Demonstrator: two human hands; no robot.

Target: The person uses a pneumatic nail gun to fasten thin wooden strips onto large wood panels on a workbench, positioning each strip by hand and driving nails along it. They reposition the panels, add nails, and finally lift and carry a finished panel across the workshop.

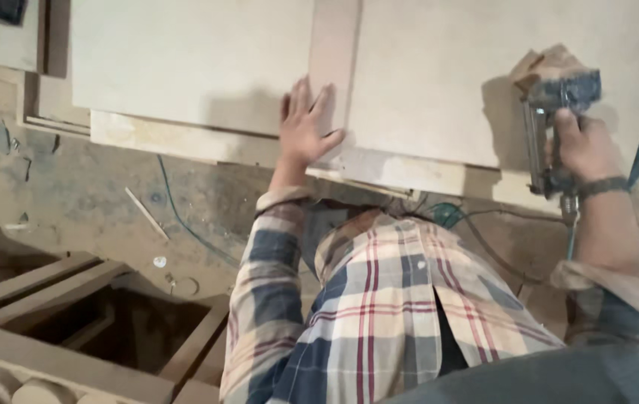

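My left hand [304, 123] lies flat with fingers spread on a narrow brownish wooden strip [334, 45] that runs between two pale fibreboard panels [192, 60] on a workbench. My right hand [585, 146] grips the handle of a grey metal pneumatic nail gun [551, 127], held upright over the right-hand panel [439, 82] near its front edge. A hose runs down from the gun's base along my forearm. My plaid shirt fills the lower middle.
The dusty floor [95, 194] at left carries scraps, a thin stick and a green hose [185, 221]. A wooden frame [72, 314] with an open hollow stands at lower left. The bench's front edge [185, 142] shows a pale timber rail.
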